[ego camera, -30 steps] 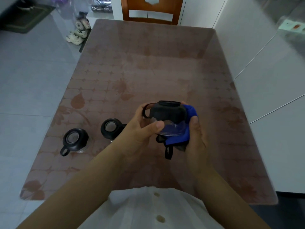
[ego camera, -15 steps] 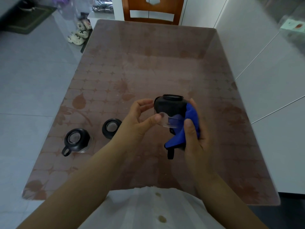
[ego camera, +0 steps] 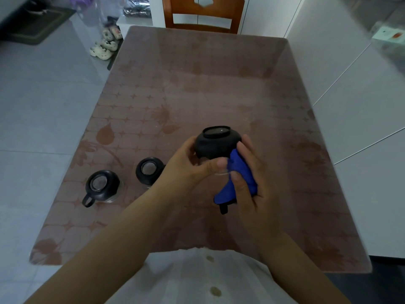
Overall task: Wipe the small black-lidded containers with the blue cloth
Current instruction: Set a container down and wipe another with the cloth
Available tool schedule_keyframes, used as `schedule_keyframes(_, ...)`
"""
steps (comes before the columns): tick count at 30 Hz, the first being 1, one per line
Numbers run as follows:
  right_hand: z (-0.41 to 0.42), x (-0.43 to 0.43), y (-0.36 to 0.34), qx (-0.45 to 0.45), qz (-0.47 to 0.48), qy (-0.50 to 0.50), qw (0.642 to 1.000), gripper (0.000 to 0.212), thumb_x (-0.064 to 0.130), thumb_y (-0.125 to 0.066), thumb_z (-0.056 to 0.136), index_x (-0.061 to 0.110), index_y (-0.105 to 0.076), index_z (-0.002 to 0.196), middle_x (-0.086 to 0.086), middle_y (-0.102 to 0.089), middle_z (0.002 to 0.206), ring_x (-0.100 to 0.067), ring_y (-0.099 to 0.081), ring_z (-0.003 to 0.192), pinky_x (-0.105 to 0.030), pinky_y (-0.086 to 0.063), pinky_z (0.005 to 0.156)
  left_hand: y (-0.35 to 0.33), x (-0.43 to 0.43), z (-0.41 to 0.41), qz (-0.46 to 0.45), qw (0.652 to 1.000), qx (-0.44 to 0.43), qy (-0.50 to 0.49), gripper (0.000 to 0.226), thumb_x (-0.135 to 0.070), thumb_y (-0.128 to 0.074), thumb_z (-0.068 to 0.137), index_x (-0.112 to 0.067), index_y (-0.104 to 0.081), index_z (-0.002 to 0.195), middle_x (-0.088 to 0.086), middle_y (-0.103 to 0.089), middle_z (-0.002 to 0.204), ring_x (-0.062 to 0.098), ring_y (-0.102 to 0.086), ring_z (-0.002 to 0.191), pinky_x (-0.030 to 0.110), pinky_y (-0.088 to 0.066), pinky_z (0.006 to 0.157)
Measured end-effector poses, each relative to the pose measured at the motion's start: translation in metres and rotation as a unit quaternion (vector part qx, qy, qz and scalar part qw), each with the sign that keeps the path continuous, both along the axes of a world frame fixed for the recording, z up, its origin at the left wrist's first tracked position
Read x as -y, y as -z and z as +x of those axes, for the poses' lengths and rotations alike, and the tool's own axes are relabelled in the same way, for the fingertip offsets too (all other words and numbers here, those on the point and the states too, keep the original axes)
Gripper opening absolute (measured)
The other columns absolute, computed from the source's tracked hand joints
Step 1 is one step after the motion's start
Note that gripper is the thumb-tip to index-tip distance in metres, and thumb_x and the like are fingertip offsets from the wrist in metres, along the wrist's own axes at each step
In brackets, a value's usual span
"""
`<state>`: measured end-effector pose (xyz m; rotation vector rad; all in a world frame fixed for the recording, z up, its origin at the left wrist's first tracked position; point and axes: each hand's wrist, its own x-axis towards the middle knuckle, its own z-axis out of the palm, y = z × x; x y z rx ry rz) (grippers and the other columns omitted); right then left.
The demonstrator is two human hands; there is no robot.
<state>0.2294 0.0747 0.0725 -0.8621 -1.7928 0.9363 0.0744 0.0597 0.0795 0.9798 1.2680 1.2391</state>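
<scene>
The table (ego camera: 208, 84) had a brownish top patterned with stars and leaves under a glossy sheet. Its near edge met a white buttoned shirt (ego camera: 197, 277). A wooden chair (ego camera: 203, 12) stood at the far end. Grey floor tiles (ego camera: 43, 95) lay to the left, with pale slippers (ego camera: 105, 43) and a dark mat (ego camera: 37, 25) beyond. White cabinet fronts (ego camera: 350, 95) ran along the right.

Above the table's middle, the left hand (ego camera: 186, 170) curled round the held container (ego camera: 215, 145), thumb across its clear body, black lid uppermost. The right hand (ego camera: 252, 183) gripped the bunched blue cloth (ego camera: 238, 178) and pressed it against that container's right side. The left container (ego camera: 102, 186) and the middle container (ego camera: 149, 173) stood upright on the table, apart from each other.

The left wrist covered the middle container's right edge. Fingers and cloth hid most of the held container's clear body. A black loop (ego camera: 223, 208) showed below the cloth; what it belonged to could not be told. The frame cut off the chair's top.
</scene>
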Motion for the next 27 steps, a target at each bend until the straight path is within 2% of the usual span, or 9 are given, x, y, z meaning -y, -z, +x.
schedule_keyframes(2, 0.002, -0.004, -0.001, -0.032, -0.056, 0.014, 0.998, 0.048, 0.051, -0.041, 0.092, 0.033, -0.042, 0.136, 0.013, -0.041, 0.145, -0.011, -0.044, 0.132, -0.028, -0.042, 0.105, 0.000, 0.002, 0.000, -0.004, 1.000, 0.008, 0.005, 0.084, -0.067, -0.078, 0.047, -0.029, -0.057, 0.118, -0.016, -0.068, 0.115, 0.003, -0.062, 0.109, 0.016, -0.051, 0.083)
schedule_keyframes(4, 0.005, -0.007, -0.004, -0.064, -0.118, 0.038, 0.990, 0.048, 0.054, -0.046, 0.089, 0.033, -0.043, 0.132, 0.006, -0.050, 0.138, -0.009, -0.052, 0.124, -0.029, -0.047, 0.100, 0.001, 0.004, 0.000, -0.014, 1.000, 0.014, 0.010, 0.081, -0.072, -0.077, 0.045, -0.035, -0.057, 0.114, -0.020, -0.069, 0.112, 0.003, -0.063, 0.107, 0.015, -0.050, 0.080)
schedule_keyframes(8, 0.004, -0.006, -0.019, -0.029, -0.066, 0.035, 0.997, 0.043, 0.038, -0.042, 0.092, 0.025, -0.040, 0.133, 0.037, -0.045, 0.129, 0.012, -0.047, 0.117, -0.009, -0.041, 0.093, 0.004, 0.005, 0.001, -0.021, 1.000, 0.008, 0.001, 0.092, -0.071, -0.079, 0.041, -0.030, -0.055, 0.120, -0.015, -0.067, 0.115, 0.004, -0.064, 0.107, 0.020, -0.052, 0.081)
schedule_keyframes(12, -0.009, -0.005, -0.023, 0.037, 0.004, -0.002, 0.999, 0.034, 0.035, -0.038, 0.096, 0.023, -0.050, 0.125, -0.006, -0.035, 0.148, 0.014, -0.031, 0.130, -0.008, -0.032, 0.102, 0.002, 0.006, 0.000, -0.006, 1.000, 0.019, 0.015, 0.084, -0.059, -0.083, 0.048, -0.026, -0.056, 0.121, -0.007, -0.067, 0.119, 0.011, -0.063, 0.111, 0.030, -0.054, 0.090)
schedule_keyframes(16, -0.007, -0.010, -0.018, 0.000, -0.027, -0.003, 1.000, 0.029, 0.027, -0.042, 0.095, 0.024, -0.053, 0.121, -0.007, -0.041, 0.145, 0.002, -0.039, 0.131, -0.014, -0.037, 0.102, -0.001, 0.005, -0.006, 0.002, 0.999, 0.018, 0.034, 0.062, -0.040, -0.085, 0.059, -0.030, -0.057, 0.113, -0.015, -0.070, 0.108, 0.006, -0.065, 0.103, 0.019, -0.053, 0.080)
schedule_keyframes(21, -0.006, -0.012, -0.017, -0.046, -0.109, 0.009, 0.993, 0.026, 0.026, -0.041, 0.097, 0.031, -0.056, 0.118, 0.000, -0.050, 0.139, -0.004, -0.045, 0.129, -0.016, -0.040, 0.101, 0.004, 0.006, -0.008, 0.010, 0.998, 0.036, 0.044, 0.081, -0.056, -0.082, 0.055, -0.024, -0.054, 0.124, -0.002, -0.065, 0.123, 0.016, -0.061, 0.115, 0.027, -0.050, 0.090)
schedule_keyframes(23, -0.004, -0.017, -0.015, -0.044, -0.148, 0.018, 0.988, 0.026, 0.031, -0.041, 0.095, 0.038, -0.057, 0.115, 0.006, -0.060, 0.126, -0.005, -0.054, 0.119, -0.025, -0.046, 0.099, 0.004, 0.008, -0.006, 0.019, 0.997, 0.048, 0.050, 0.089, -0.058, -0.080, 0.058, -0.018, -0.049, 0.130, 0.001, -0.061, 0.127, 0.018, -0.058, 0.118, 0.029, -0.048, 0.091)
schedule_keyframes(26, -0.002, -0.017, -0.016, -0.035, -0.205, 0.031, 0.978, 0.022, 0.046, -0.043, 0.094, 0.041, -0.060, 0.106, 0.018, -0.066, 0.075, -0.001, -0.062, 0.073, -0.035, -0.056, 0.076, 0.001, 0.008, -0.002, 0.018, 0.996, 0.071, 0.046, 0.102, -0.060, -0.078, 0.060, -0.009, -0.034, 0.136, -0.004, -0.064, 0.121, 0.017, -0.060, 0.113, 0.028, -0.047, 0.090)
schedule_keyframes(27, -0.002, -0.015, -0.015, -0.044, -0.217, 0.033, 0.975, 0.024, 0.048, -0.041, 0.093, 0.040, -0.060, 0.105, 0.017, -0.067, 0.071, -0.003, -0.062, 0.067, -0.036, -0.056, 0.071, -0.001, 0.007, -0.001, 0.014, 0.996, 0.074, 0.047, 0.101, -0.060, -0.078, 0.061, -0.009, -0.033, 0.136, -0.007, -0.065, 0.118, 0.016, -0.061, 0.111, 0.029, -0.047, 0.090)
